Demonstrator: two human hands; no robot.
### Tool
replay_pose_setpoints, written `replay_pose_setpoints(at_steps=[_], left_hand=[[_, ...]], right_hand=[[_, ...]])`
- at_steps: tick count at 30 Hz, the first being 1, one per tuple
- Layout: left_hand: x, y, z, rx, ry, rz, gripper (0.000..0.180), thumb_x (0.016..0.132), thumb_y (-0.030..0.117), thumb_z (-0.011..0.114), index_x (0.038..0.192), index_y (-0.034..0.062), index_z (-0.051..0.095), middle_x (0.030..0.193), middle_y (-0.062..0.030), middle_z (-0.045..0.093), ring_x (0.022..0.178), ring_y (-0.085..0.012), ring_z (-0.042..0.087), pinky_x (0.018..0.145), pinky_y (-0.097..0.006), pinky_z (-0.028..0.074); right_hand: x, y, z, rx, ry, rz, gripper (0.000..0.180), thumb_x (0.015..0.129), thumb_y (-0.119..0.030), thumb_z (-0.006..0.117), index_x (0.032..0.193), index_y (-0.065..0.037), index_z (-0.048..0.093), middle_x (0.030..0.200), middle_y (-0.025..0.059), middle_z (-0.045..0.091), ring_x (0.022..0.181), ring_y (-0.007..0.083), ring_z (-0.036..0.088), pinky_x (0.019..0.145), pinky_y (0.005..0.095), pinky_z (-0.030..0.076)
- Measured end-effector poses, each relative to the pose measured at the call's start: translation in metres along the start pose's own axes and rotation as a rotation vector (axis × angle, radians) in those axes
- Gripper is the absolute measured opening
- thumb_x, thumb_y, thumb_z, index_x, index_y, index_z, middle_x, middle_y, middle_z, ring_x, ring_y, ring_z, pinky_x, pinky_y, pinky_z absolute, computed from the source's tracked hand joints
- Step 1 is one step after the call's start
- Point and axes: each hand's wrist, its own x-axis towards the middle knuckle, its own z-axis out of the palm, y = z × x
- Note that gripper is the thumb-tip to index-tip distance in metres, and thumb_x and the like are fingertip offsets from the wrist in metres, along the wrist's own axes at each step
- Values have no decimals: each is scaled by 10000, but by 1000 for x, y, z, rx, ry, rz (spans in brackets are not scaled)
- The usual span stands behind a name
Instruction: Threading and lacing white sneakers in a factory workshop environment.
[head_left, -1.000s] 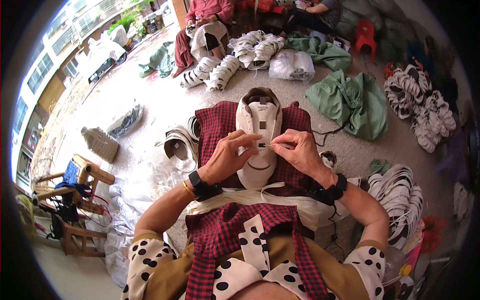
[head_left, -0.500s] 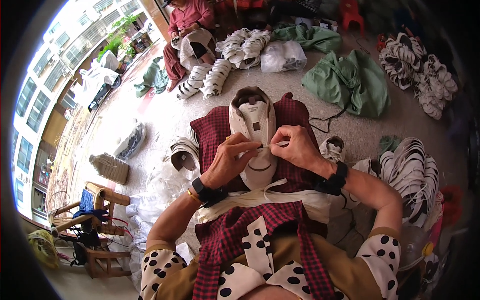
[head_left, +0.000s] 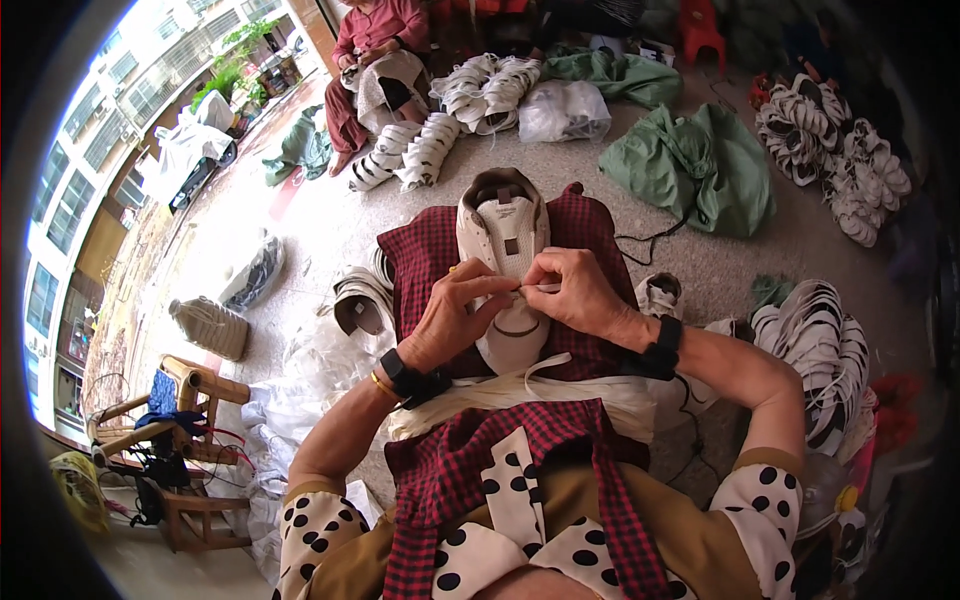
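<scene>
A cream sneaker (head_left: 512, 228) lies over my lap on a red-and-black checked cloth (head_left: 415, 260), its toe toward me and its collar away. My left hand (head_left: 452, 312) is closed in a pinch at the left of the lower lacing area. From the right, my right hand (head_left: 582, 290) pinches at the same spot, and the fingertips nearly meet over the shoe. Both hold a thin white shoelace, mostly hidden by the fingers. A bundle of pale laces (head_left: 470, 400) lies across my lap below the toe.
Laced shoes stand in a stack (head_left: 825, 350) at the right; another shoe (head_left: 362, 305) is left of my lap. Green sacks (head_left: 690, 170) lie ahead. A seated person (head_left: 385, 50) is at the far left. A bamboo stool (head_left: 185, 400) stands at the near left.
My right hand has moved left, bringing its fingertips up to those of my left hand. The lace length that showed in its fingers is now mostly hidden.
</scene>
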Motion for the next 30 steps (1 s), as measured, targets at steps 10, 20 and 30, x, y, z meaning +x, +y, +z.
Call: replay_pose_setpoints(at_steps=[10, 20, 30], left_hand=[[2, -8, -1, -22, 28, -35, 188, 815, 69, 762, 999, 43, 736, 883, -54, 674, 744, -137, 643, 646, -275, 498], [0, -9, 4, 32, 97, 23, 40, 818, 33, 674, 853, 12, 671, 830, -144, 628, 812, -334, 639, 696, -413, 508], [-268, -178, -411, 1029, -7, -748, 205, 877, 204, 615, 988, 36, 657, 975, -215, 653, 884, -387, 613, 781, -504, 474]], right_hand=[[12, -10, -7, -353, -70, -238, 127, 774, -117, 773, 816, -28, 691, 854, 121, 648, 805, 311, 682, 686, 410, 548], [12, -13, -2, -480, -149, -307, 137, 811, -93, 732, 903, -37, 648, 922, 118, 618, 808, 330, 671, 698, 414, 559], [16, -22, -8, -188, -223, -75, 333, 763, -38, 738, 993, -15, 498, 728, 105, 564, 690, 252, 631, 643, 385, 500]])
